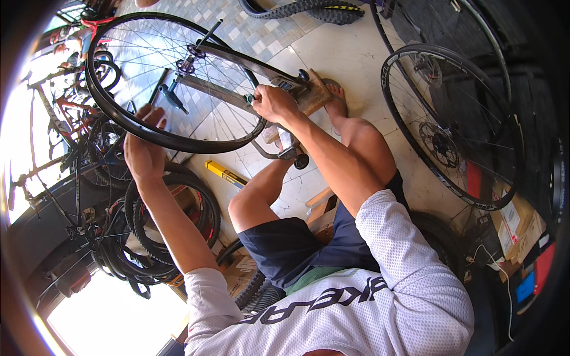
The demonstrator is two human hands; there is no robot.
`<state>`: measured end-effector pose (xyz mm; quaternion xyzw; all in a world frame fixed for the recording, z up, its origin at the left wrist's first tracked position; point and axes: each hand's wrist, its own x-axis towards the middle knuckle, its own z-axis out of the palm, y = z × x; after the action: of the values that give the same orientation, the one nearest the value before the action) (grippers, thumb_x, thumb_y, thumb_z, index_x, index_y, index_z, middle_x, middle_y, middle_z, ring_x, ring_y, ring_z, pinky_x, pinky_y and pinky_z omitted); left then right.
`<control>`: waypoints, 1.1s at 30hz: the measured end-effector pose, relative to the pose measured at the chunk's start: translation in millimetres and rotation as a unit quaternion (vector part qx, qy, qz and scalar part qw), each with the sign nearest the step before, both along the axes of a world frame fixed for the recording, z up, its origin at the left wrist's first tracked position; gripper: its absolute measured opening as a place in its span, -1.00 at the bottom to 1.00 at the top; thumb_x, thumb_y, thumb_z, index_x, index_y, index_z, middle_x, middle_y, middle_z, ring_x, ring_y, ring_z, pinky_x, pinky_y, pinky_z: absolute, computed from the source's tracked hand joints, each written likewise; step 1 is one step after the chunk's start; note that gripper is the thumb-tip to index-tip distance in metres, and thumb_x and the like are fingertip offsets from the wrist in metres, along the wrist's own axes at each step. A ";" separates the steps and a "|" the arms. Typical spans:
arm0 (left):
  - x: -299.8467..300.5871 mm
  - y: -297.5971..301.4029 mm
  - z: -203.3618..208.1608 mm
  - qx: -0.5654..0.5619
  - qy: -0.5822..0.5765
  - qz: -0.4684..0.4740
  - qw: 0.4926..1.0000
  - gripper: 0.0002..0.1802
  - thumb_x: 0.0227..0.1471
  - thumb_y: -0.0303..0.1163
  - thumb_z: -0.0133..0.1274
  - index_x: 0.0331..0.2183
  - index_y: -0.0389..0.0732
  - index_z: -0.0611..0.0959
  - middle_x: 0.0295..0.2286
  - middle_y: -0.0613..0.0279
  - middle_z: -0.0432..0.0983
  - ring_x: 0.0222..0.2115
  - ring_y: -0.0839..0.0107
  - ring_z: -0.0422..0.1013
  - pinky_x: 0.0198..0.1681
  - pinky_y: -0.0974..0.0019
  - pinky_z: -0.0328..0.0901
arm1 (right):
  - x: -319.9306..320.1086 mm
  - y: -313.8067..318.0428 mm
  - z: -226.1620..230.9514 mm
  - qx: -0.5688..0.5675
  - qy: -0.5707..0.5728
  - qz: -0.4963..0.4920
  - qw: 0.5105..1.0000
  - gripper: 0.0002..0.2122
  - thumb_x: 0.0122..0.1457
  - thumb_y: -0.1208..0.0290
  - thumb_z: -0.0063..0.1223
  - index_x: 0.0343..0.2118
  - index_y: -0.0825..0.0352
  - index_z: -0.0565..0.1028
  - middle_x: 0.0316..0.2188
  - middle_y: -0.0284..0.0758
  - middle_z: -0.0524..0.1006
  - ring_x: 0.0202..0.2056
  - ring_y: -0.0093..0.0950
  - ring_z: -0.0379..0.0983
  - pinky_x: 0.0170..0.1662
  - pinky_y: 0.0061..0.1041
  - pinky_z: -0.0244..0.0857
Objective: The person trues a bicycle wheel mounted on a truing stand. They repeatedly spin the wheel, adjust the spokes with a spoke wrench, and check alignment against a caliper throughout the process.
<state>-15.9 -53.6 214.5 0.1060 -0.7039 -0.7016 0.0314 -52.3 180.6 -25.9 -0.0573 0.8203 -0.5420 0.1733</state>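
Observation:
A bicycle wheel (178, 142) with a black rim and thin spokes sits in a metal truing stand (237, 59) in front of me. My left hand (144, 148) is at the rim's near left side, its fingers curled over it. At the rim's right side my right hand (274, 104) is closed, pinching a small teal spoke wrench (250, 99) by the spokes. The wheel's hub (189, 59) lies between the stand's arms. The stand's wooden base (317, 98) is beside my foot. Seen through the spokes is a teal-handled tool (171, 97).
A yellow box (225, 173) lies on the tiled floor near my knee. Tyres (172, 207) are piled at left, below several bicycles (65, 118). More wheels (392, 113) lean at right. A knobbly tyre (303, 9) lies at the far side. Cardboard boxes (516, 231) stand at right.

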 end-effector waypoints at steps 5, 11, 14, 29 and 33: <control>-15.4 20.5 18.6 0.011 0.035 0.074 0.997 -0.41 0.31 -0.14 -0.17 0.19 -0.38 0.29 0.07 -0.13 0.38 0.10 0.08 0.32 0.20 0.02 0.12 | -1.9 1.4 -1.8 -0.003 0.004 -0.006 1.000 -0.73 0.10 0.22 0.08 -0.21 0.27 0.58 -0.31 -0.04 0.63 -0.22 -0.11 0.59 -0.13 -0.20 0.45; 7.2 7.7 -26.5 -0.020 -0.004 0.115 0.993 -0.41 0.30 -0.18 -0.18 0.19 -0.41 0.29 0.07 -0.15 0.37 0.10 0.06 0.31 0.16 0.10 0.18 | -1.9 3.4 4.8 0.000 -0.027 -0.018 0.999 -0.72 0.10 0.22 0.03 -0.23 0.28 0.57 -0.29 -0.06 0.63 -0.22 -0.10 0.58 -0.12 -0.20 0.44; 31.9 13.7 -59.7 -0.014 -0.044 0.137 0.990 -0.43 0.29 -0.18 -0.16 0.15 -0.41 0.33 0.03 -0.12 0.42 0.04 0.09 0.37 0.12 0.13 0.22 | -8.2 9.5 -6.5 -0.073 -0.019 -0.064 0.995 -0.72 0.10 0.23 0.01 -0.24 0.30 0.56 -0.31 -0.06 0.63 -0.24 -0.11 0.59 -0.11 -0.22 0.43; 197.8 42.8 -150.9 -0.149 -0.159 0.172 0.961 -0.56 0.33 -0.13 -0.08 -0.10 -0.34 0.61 -0.21 0.12 0.61 -0.18 0.35 0.54 -0.18 0.34 0.42 | -9.2 38.4 -67.0 0.039 -0.158 -0.036 0.986 -0.58 0.08 0.03 0.05 -0.13 0.24 0.62 -0.18 -0.18 0.62 -0.10 -0.29 0.53 0.02 -0.30 0.31; 191.3 46.6 -161.7 -0.187 -0.148 0.162 0.958 -0.62 0.32 -0.18 -0.08 -0.11 -0.29 0.62 -0.19 0.17 0.61 -0.21 0.40 0.53 -0.17 0.34 0.39 | 16.0 43.5 -103.2 0.325 -0.078 0.028 0.942 -0.65 -0.10 0.08 0.21 -0.21 0.03 0.66 -0.11 -0.10 0.60 0.08 -0.20 0.42 0.26 -0.09 0.08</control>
<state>175.4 -7.1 52.8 0.3131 -0.7931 -0.5191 0.0594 -36.3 224.1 -129.1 0.0214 0.9339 -0.2435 0.2609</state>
